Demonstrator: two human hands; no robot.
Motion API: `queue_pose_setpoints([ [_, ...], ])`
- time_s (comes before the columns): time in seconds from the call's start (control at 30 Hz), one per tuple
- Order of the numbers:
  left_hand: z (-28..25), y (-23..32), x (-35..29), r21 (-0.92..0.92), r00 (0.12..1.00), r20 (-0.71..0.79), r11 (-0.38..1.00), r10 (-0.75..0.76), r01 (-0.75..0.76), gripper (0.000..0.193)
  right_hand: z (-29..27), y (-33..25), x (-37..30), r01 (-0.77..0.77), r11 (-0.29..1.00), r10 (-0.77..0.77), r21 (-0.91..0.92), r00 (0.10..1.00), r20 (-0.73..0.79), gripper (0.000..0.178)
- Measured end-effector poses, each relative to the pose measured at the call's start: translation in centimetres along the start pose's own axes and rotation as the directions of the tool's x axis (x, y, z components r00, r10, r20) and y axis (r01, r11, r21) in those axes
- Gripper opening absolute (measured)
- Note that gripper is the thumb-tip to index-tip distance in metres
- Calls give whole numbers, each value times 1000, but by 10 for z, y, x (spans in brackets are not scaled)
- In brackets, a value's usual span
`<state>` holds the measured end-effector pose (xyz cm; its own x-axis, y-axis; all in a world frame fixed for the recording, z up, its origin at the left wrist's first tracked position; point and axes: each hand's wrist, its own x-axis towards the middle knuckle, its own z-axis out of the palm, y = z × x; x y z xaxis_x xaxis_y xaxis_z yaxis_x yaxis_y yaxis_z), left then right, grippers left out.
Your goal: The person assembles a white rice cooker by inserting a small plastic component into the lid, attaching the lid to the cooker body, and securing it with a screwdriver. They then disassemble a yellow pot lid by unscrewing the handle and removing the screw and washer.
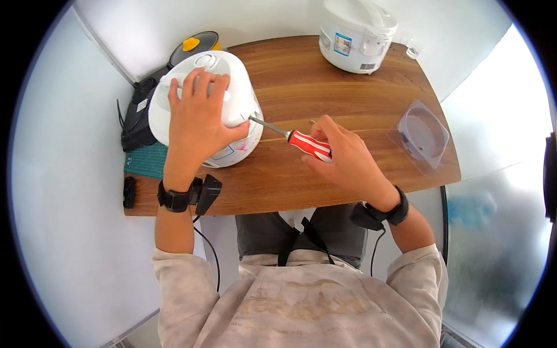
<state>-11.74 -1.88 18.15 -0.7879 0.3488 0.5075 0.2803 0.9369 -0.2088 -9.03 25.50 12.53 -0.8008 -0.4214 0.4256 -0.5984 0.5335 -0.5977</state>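
Bright, diffuse light fills the view, strongest at the right, where the pale panel [505, 93] washes out to white. The tabletop [290, 75] carries only soft shadows and looks fairly sharp. Fisheye distortion bows its edges, and the corners fall to black

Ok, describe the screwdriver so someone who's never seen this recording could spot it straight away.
On the brown wooden table, find the nearer white cooker, at the left under the person's left grip. At its right edge is the tip of the screwdriver, held in the right grip. Its bold red handle with white stripes sets it apart from the white cookers.
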Motion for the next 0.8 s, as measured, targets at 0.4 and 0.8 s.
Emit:
queue_pose_setpoints([
  [0.4, 4, 0, 2, -11, 1000, 0, 1000, -8, 8, 71, 3, -6, -1, -184, 983, 180, 7, 971, 156, 23],
  [0.8, 7, 0, 2, 9, 1000, -23, 1000, -13, 13, 69, 9, -5, 1, 136, 891, -234, -433, 955, -182, 21],
])
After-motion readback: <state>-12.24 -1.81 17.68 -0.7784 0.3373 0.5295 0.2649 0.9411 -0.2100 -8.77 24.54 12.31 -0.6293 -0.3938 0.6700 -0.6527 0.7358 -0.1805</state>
